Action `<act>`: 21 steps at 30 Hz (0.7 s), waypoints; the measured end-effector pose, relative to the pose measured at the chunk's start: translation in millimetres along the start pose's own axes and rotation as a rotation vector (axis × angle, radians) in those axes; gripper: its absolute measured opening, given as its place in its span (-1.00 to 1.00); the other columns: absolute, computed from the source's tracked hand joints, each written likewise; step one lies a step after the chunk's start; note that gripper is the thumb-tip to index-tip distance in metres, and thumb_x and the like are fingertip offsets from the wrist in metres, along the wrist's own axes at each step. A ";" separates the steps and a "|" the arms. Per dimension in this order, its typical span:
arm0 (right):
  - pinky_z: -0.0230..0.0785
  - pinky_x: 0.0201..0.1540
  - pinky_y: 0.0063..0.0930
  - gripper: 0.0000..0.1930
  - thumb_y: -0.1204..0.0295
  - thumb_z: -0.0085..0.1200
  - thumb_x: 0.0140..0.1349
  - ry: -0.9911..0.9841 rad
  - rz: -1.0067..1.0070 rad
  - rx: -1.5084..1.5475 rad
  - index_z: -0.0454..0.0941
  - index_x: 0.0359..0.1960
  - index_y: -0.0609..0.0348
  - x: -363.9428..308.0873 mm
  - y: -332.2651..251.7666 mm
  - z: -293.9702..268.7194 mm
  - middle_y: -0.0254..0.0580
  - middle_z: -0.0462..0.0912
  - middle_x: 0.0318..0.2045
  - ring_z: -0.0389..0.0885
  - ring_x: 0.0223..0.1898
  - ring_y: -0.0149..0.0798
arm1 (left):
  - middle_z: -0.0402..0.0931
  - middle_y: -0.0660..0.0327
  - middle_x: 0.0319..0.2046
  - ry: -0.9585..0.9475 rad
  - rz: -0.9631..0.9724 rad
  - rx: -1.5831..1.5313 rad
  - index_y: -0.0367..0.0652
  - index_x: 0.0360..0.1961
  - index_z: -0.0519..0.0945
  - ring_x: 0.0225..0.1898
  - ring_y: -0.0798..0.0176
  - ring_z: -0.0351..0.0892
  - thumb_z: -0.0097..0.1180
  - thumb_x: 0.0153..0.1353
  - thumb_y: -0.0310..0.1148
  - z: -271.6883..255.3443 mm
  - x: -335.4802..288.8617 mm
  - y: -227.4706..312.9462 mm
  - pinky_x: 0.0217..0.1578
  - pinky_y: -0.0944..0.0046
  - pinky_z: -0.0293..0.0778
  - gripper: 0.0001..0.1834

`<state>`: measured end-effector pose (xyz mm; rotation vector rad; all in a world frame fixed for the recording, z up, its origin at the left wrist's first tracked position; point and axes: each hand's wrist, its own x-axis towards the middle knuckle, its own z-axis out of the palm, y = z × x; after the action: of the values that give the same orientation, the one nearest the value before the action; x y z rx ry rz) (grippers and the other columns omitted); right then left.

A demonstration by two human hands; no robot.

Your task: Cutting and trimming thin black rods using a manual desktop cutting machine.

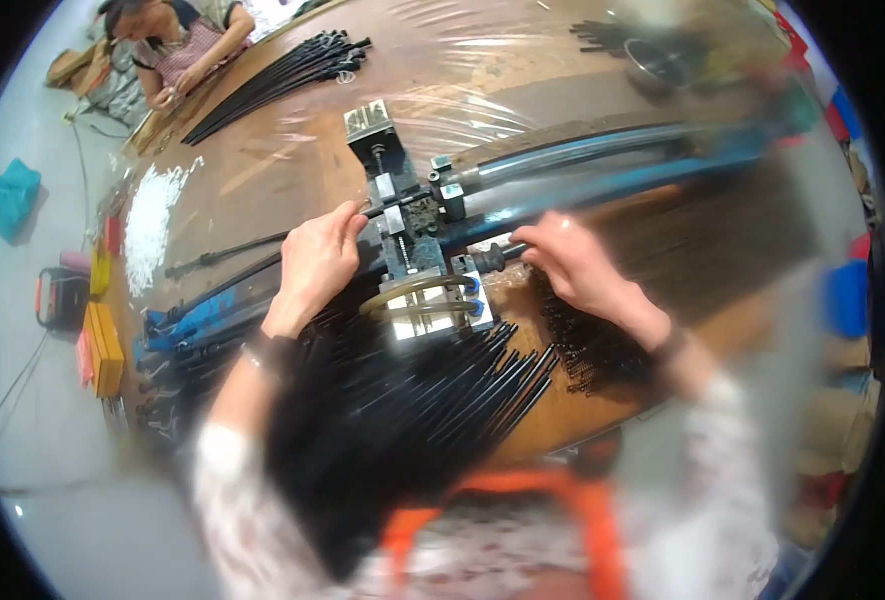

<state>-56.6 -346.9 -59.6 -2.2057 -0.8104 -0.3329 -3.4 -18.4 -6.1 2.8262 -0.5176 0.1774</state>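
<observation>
A small metal press fixture (402, 215) stands in the middle of a brown workbench (262, 170). My left hand (317, 260) pinches a thin black rod (227, 252) that runs off to the left, its fingertips at the fixture's left side. My right hand (572, 265) grips a dark ribbed knob or handle (492, 258) on the fixture's right side. Below the fixture lies a fan of several black rods (462, 385). A heap of small black parts (582, 345) sits under my right wrist.
Blue tubes (582, 165) run from the fixture to the right. More black rods (282, 75) lie at the far left of the bench, where another person (177, 45) sits. White bits (152, 215), yellow boxes (102, 335) and a metal bowl (657, 60) are around.
</observation>
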 end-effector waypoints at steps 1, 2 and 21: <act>0.36 -0.16 -0.12 -0.72 0.54 0.18 0.20 -0.017 0.041 0.057 0.56 -0.04 0.18 -1.6 -4.0 -0.5 -0.04 0.58 -0.35 0.53 -0.26 0.07 | 0.61 -0.07 -0.41 -0.007 -0.022 0.020 -0.12 -0.29 0.51 -0.30 -0.25 0.60 -0.02 0.39 -0.19 2.0 -1.0 0.2 -0.32 -0.17 0.46 -0.76; 0.36 -0.16 -0.12 -0.72 0.54 0.18 0.20 -0.015 0.062 0.046 0.56 -0.04 0.18 -1.6 0.9 4.7 -0.04 0.58 -0.35 0.53 -0.26 0.07 | 0.61 -0.07 -0.41 0.030 -0.008 0.041 -0.13 -0.31 0.50 -0.30 -0.23 0.60 0.00 0.37 -0.23 6.9 -0.7 -2.1 -0.32 -0.15 0.47 -0.80; 0.48 -0.08 -0.27 -0.88 0.45 0.28 0.16 0.006 0.185 -0.062 0.71 -0.30 0.22 -43.4 4.8 -9.0 -0.10 0.73 -0.31 0.64 -0.17 -0.08 | 0.62 0.20 -0.40 -0.165 0.100 0.540 -0.02 -0.42 0.63 -0.27 0.09 0.63 0.15 0.11 -0.39 -23.9 -50.7 -44.4 -0.15 -0.03 0.39 -0.96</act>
<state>-86.7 -375.3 -76.1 -2.3158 -0.5947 -0.2763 -36.1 45.0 -1.9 3.3612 -0.7436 0.1157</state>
